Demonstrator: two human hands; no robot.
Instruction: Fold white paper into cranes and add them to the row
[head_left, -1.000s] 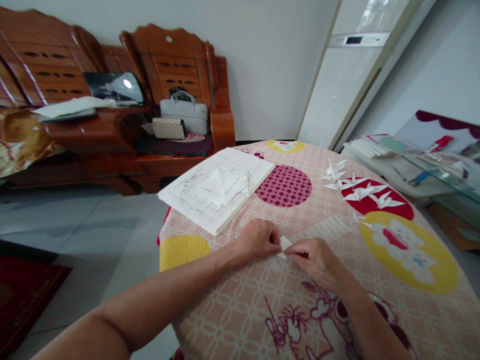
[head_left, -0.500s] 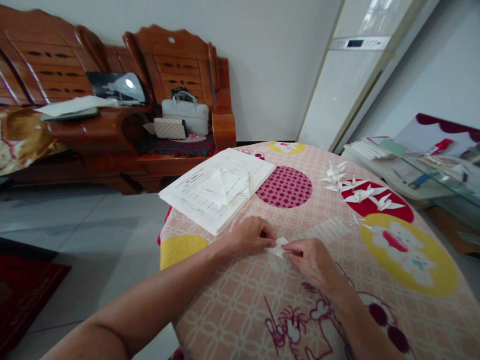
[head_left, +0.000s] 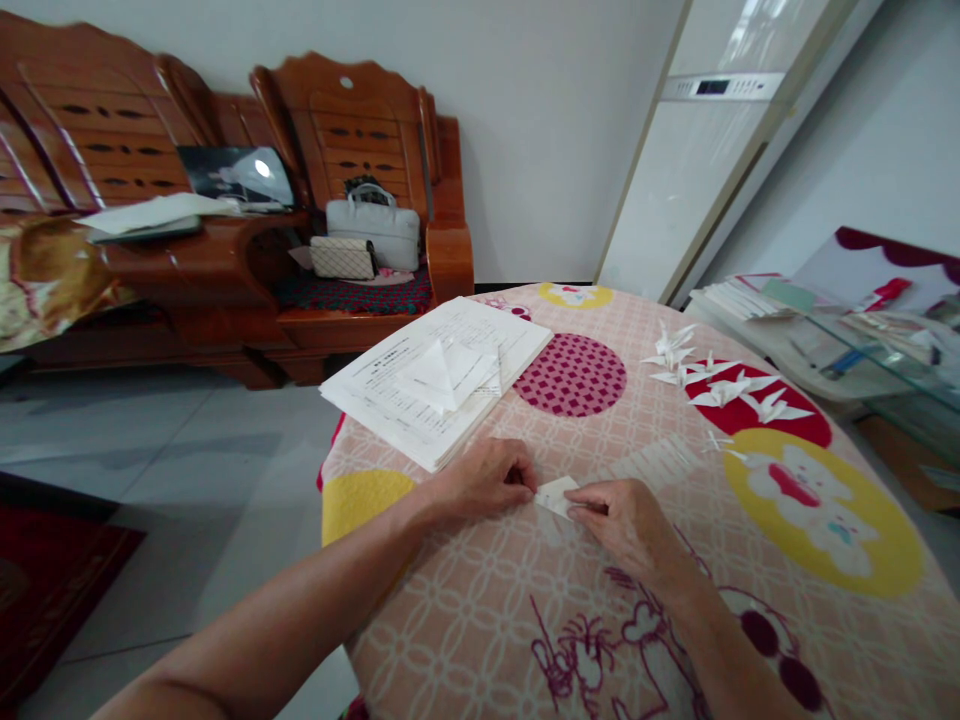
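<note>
A small folded piece of white paper lies flat on the patterned tablecloth near the table's front. My left hand pinches its left edge with curled fingers. My right hand presses its right side down with closed fingertips. Both forearms reach in from the lower edge of the view.
A stack of printed sheets with a folded white triangle on top lies at the table's left. Several finished paper cranes sit at the far right. Beyond stand wooden chairs with a grey bag, and a glass side table.
My left hand has slid a little to the left along the paper, uncovering more of the white piece. The right hand has stayed pressed on its right side.
</note>
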